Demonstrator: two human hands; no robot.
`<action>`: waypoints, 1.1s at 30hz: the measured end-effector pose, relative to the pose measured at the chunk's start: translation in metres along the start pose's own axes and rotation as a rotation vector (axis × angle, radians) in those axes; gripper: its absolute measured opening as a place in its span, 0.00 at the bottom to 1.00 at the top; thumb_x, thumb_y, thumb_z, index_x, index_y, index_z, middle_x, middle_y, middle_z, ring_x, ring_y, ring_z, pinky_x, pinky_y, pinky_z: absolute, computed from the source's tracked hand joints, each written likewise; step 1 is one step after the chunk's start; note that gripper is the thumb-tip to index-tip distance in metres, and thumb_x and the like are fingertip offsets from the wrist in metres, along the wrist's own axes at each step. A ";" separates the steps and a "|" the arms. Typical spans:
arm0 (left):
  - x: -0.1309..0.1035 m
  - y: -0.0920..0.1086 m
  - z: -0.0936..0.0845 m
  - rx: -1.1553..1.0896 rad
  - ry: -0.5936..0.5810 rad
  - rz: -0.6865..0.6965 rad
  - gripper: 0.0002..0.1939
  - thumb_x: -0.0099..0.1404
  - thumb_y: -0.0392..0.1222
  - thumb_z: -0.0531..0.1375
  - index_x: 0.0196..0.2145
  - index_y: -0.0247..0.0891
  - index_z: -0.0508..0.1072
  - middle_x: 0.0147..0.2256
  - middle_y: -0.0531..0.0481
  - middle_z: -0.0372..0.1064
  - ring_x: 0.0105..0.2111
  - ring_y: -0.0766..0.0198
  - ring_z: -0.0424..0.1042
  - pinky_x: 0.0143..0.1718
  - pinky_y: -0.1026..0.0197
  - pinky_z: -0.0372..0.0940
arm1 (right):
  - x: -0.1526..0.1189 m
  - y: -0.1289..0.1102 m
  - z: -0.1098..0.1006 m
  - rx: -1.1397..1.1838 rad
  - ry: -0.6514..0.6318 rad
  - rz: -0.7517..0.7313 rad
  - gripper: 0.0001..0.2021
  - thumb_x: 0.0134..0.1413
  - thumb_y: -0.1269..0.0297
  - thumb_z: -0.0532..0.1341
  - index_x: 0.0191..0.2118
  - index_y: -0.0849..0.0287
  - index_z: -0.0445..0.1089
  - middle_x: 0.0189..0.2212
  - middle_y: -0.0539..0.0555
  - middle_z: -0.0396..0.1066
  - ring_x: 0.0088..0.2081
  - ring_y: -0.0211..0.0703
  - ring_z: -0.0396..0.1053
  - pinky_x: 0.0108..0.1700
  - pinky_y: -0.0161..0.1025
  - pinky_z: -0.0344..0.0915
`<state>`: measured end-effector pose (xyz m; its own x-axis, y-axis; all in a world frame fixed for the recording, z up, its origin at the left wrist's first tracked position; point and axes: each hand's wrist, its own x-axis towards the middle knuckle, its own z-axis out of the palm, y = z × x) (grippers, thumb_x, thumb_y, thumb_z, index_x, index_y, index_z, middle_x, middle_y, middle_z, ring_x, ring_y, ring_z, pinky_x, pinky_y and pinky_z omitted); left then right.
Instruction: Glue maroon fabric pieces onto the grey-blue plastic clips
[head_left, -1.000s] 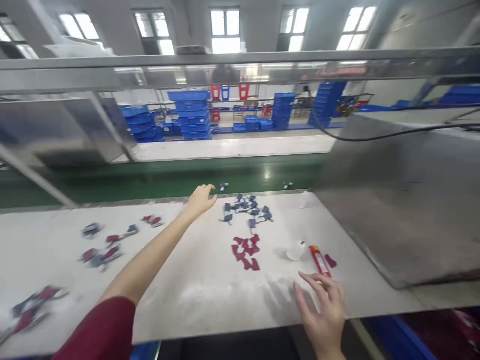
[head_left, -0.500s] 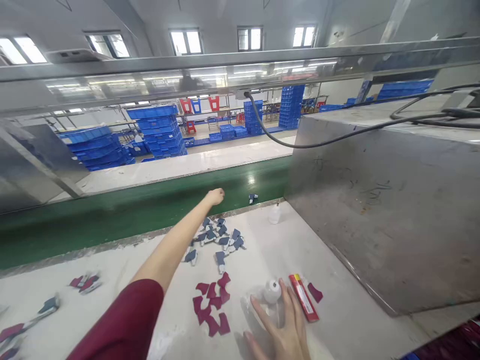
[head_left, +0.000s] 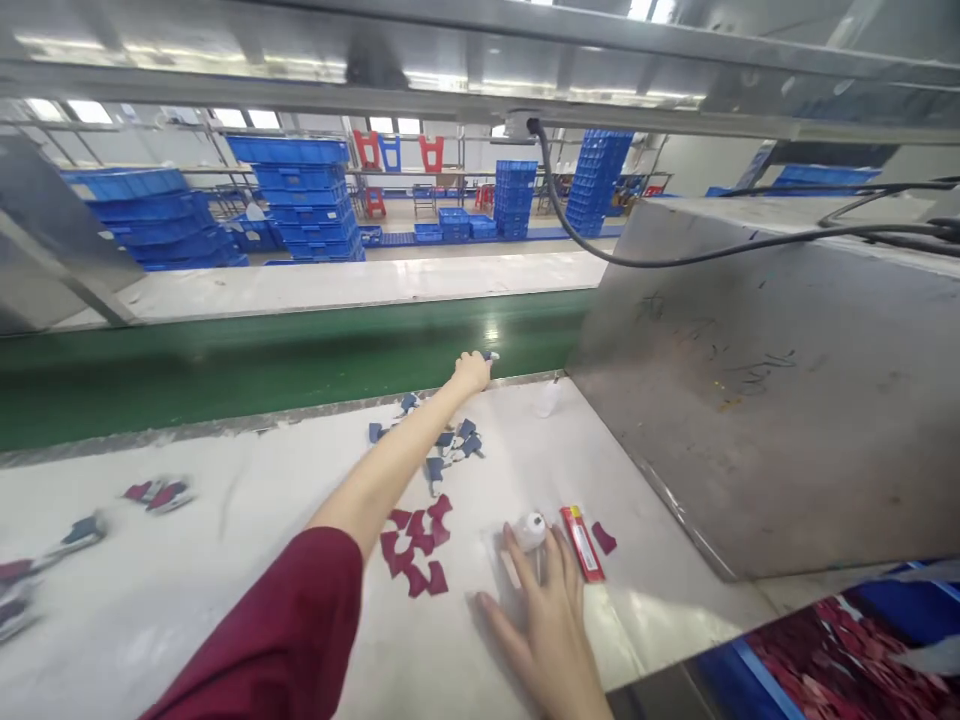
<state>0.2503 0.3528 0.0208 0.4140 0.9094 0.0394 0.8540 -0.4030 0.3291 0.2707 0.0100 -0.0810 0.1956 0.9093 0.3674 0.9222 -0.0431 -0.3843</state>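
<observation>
My left hand is stretched out to the near edge of the green conveyor belt. Its fingers are closed on a small dark blue and white piece, which sticks out past the fingertips. Below that forearm lie several similar blue and white pieces, partly covered by the arm. My right hand is low over the table with its fingers spread around a small white squeeze bottle; whether they touch it I cannot tell. Left of this hand lies a group of loose maroon pieces.
Beside the right fingers are a red packet and a single maroon piece. Another clear bottle stands by the belt edge. A metal box borders the right side. A blue crate of maroon scraps sits lower right.
My left hand has moved right along the belt edge to the blue and white piece and closed on it. The view has tilted down. My right hand stays by the bottle.
</observation>
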 end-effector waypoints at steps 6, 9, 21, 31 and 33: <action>-0.158 -0.088 -0.033 0.002 -0.106 0.213 0.14 0.72 0.49 0.53 0.37 0.37 0.70 0.40 0.42 0.71 0.42 0.52 0.72 0.47 0.53 0.65 | 0.001 0.003 0.006 0.009 0.085 -0.032 0.31 0.61 0.49 0.59 0.67 0.50 0.57 0.62 0.69 0.52 0.63 0.73 0.55 0.52 0.67 0.67; -0.221 -0.121 -0.029 0.029 -0.096 0.201 0.10 0.71 0.45 0.54 0.36 0.37 0.69 0.41 0.40 0.69 0.44 0.50 0.69 0.47 0.50 0.65 | 0.001 0.002 0.004 0.064 0.260 -0.083 0.27 0.61 0.54 0.61 0.64 0.54 0.61 0.51 0.66 0.60 0.56 0.65 0.64 0.48 0.61 0.71; -0.325 -0.139 -0.037 -0.486 0.106 -0.132 0.20 0.74 0.49 0.45 0.35 0.40 0.71 0.24 0.53 0.68 0.28 0.59 0.70 0.37 0.57 0.63 | -0.028 -0.033 -0.009 0.428 0.684 -0.275 0.22 0.48 0.71 0.71 0.51 0.59 0.72 0.29 0.53 0.72 0.27 0.43 0.70 0.27 0.39 0.68; -0.379 -0.138 0.010 -0.475 0.195 -0.281 0.08 0.65 0.41 0.63 0.42 0.45 0.76 0.44 0.50 0.78 0.45 0.54 0.73 0.52 0.49 0.59 | 0.000 -0.090 0.010 0.749 0.352 -0.040 0.12 0.52 0.61 0.68 0.41 0.60 0.77 0.33 0.57 0.79 0.32 0.48 0.78 0.31 0.41 0.74; -0.378 -0.136 0.011 -0.456 0.175 -0.283 0.07 0.65 0.41 0.63 0.42 0.47 0.77 0.43 0.52 0.79 0.45 0.54 0.72 0.52 0.48 0.56 | 0.003 -0.097 0.014 0.743 0.330 -0.025 0.11 0.52 0.61 0.69 0.40 0.60 0.77 0.33 0.57 0.79 0.31 0.48 0.78 0.31 0.40 0.74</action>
<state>-0.0188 0.0625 -0.0491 0.0972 0.9947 0.0334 0.6857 -0.0913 0.7222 0.1774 0.0230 -0.0547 0.3726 0.7326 0.5696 0.4885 0.3671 -0.7916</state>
